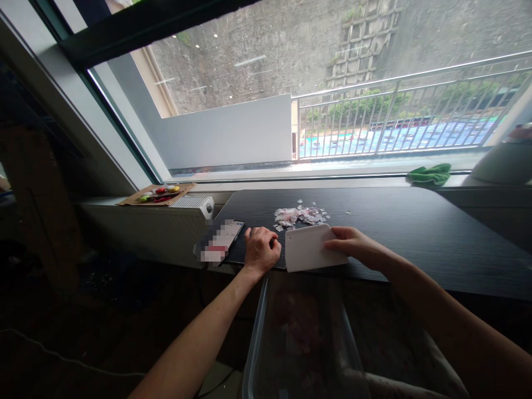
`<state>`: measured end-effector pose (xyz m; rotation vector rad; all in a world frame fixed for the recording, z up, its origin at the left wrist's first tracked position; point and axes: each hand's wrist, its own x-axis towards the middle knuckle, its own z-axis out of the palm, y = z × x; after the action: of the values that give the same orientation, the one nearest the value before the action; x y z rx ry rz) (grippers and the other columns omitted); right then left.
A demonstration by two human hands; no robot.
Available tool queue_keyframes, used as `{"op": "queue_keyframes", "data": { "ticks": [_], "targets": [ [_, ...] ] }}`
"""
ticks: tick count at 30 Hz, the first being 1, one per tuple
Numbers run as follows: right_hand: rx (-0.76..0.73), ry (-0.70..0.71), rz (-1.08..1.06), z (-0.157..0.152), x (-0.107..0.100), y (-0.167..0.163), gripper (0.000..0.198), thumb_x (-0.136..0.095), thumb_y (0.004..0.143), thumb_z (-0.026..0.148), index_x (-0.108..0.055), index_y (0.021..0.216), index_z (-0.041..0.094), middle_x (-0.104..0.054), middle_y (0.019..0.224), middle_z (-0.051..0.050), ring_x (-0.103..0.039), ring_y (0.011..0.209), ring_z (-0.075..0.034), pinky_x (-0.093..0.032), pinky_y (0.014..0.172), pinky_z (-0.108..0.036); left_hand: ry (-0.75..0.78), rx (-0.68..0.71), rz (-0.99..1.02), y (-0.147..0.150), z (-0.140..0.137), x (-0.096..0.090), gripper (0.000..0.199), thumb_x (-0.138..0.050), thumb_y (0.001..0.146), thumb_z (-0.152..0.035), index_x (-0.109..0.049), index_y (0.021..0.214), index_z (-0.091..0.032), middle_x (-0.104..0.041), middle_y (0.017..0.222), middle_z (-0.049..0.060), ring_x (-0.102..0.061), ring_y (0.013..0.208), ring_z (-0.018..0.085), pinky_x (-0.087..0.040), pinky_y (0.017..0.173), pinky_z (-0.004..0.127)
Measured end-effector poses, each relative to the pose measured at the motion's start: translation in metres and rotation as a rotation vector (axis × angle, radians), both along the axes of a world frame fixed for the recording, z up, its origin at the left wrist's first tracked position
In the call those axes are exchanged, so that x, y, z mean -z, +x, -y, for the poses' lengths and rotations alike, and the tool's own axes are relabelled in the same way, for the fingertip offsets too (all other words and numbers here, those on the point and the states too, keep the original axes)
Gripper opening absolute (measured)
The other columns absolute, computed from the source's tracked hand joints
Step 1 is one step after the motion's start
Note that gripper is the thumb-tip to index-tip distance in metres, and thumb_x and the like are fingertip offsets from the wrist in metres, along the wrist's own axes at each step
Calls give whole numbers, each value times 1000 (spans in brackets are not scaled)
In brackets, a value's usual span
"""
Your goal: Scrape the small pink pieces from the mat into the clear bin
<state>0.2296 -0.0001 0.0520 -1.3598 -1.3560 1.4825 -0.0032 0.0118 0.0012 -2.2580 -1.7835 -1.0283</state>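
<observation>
My right hand grips a thin white flat scraper, a plate with rounded corners and a small hole near its upper left corner. It is held at the near edge of the dark table. Just beyond the scraper lies a loose pile of small pale scraps, whitish with pink bits. My left hand is at the table edge left of the scraper, apart from it, fingers curled in; what they hold, if anything, is hidden. Below the edge stands a clear plastic bin with similar pale pieces dimly visible inside.
Left of my left hand lies a phone, its screen partly blurred. The dark table stretches right. A green cloth is on the window sill. Cardboard with colourful items sits by the radiator. A cable crosses the floor.
</observation>
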Motion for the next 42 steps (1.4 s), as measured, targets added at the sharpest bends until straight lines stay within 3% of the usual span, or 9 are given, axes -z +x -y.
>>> {"op": "queue_keyframes", "data": {
  "ticks": [3, 9, 13, 20, 25, 31, 39, 42],
  "targets": [
    [67, 59, -23, -3, 4, 3, 17, -71, 60, 18, -70, 77, 18, -73, 75, -3, -66, 64, -17, -52, 56, -25, 0, -4, 5, 0, 0, 0, 13, -53, 74, -16, -65, 74, -22, -68, 86, 3, -58, 92, 23, -30, 105, 47],
    [352, 265, 31, -24, 21, 19, 24, -71, 64, 22, -66, 87, 19, -73, 83, -5, -68, 68, -18, -57, 59, -28, 2, -3, 4, 0, 0, 0, 13, -54, 74, -16, -65, 74, -23, -67, 85, 3, -57, 93, 23, -28, 105, 48],
    [425, 270, 64, -29, 29, 25, 22, -70, 64, 20, -65, 85, 18, -71, 79, -4, -67, 65, -17, -56, 58, -27, 8, 0, 8, 0, 1, 0, 12, -54, 74, -16, -65, 74, -22, -67, 85, 3, -58, 93, 23, -28, 106, 49],
    [245, 181, 18, -21, 28, 20, 17, -71, 62, 18, -69, 78, 19, -73, 77, -3, -67, 64, -16, -55, 58, -26, 7, -2, 5, 0, 1, 0, 13, -54, 74, -15, -64, 73, -23, -67, 85, 3, -58, 92, 23, -29, 105, 48],
    [260, 177, 34, -20, 24, 13, 14, -71, 62, 17, -69, 75, 18, -73, 71, -2, -66, 62, -16, -54, 55, -24, 8, 1, 4, 0, 1, 0, 13, -54, 74, -16, -64, 73, -23, -67, 85, 3, -58, 92, 23, -30, 104, 48],
    [143, 76, -10, -10, 15, 3, 15, -72, 59, 13, -70, 73, 18, -73, 69, -1, -65, 60, -15, -52, 54, -23, 9, -3, 2, 0, 0, 1, 13, -53, 74, -16, -64, 74, -23, -67, 85, 3, -58, 92, 23, -30, 104, 47],
    [154, 63, -28, -9, 12, 8, 15, -71, 59, 12, -70, 72, 19, -73, 70, -1, -64, 61, -15, -51, 55, -23, 4, -3, 0, 0, 1, 0, 13, -53, 75, -16, -65, 74, -22, -67, 85, 3, -58, 92, 22, -30, 104, 47],
    [96, 39, -27, -10, 9, 10, 16, -71, 58, 12, -70, 73, 18, -73, 72, -2, -65, 62, -16, -51, 55, -23, -5, -5, 3, 0, 0, 0, 13, -53, 75, -17, -65, 75, -22, -67, 86, 4, -58, 92, 22, -30, 104, 46]
  ]
}}
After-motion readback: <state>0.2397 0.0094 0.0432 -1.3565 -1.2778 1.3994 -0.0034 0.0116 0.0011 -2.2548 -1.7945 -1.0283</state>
